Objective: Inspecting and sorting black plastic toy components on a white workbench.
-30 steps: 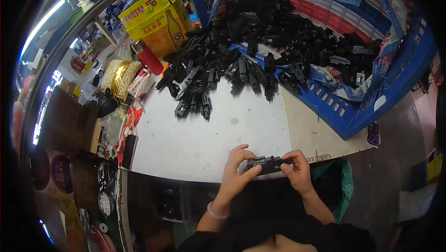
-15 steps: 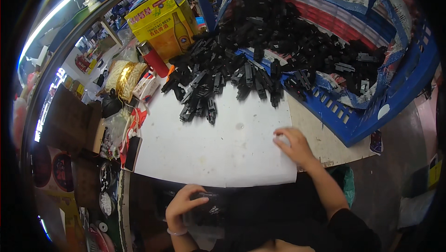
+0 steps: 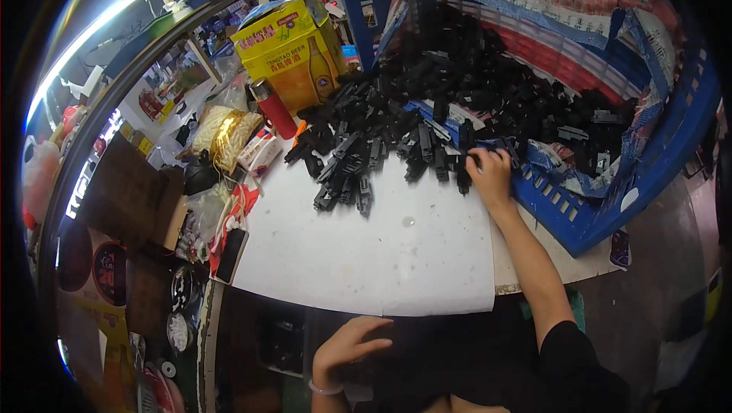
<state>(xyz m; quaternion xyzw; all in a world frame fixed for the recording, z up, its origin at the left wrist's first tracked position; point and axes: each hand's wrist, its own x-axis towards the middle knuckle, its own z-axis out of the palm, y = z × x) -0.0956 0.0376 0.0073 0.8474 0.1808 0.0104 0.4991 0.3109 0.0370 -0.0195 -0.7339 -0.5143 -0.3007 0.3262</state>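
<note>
My right hand (image 3: 492, 177) reaches to the near right edge of a heap of small black plastic parts (image 3: 427, 70), beside the basket's rim. Its fingers are bent but apart, and the tips are at the parts; I see nothing clearly held. Several long dark parts fan out from the heap onto the white sheet (image 3: 366, 260). Below the near edge of the table, in front of my dark clothing, my left hand (image 3: 354, 344) hangs with fingers stretched out and nothing in it. A pale bracelet circles that wrist.
A blue plastic basket (image 3: 583, 222), lined with a striped woven sack (image 3: 564, 1), tips toward the table and holds more black parts. At left are a yellow carton (image 3: 286, 55), a red flask (image 3: 274, 110), a woven roll (image 3: 221, 135) and a dark phone (image 3: 232, 255).
My right hand has moved away from me, from the bare sheet to the parts by the basket. My left hand has shifted right and slightly nearer me. The view has turned a little.
</note>
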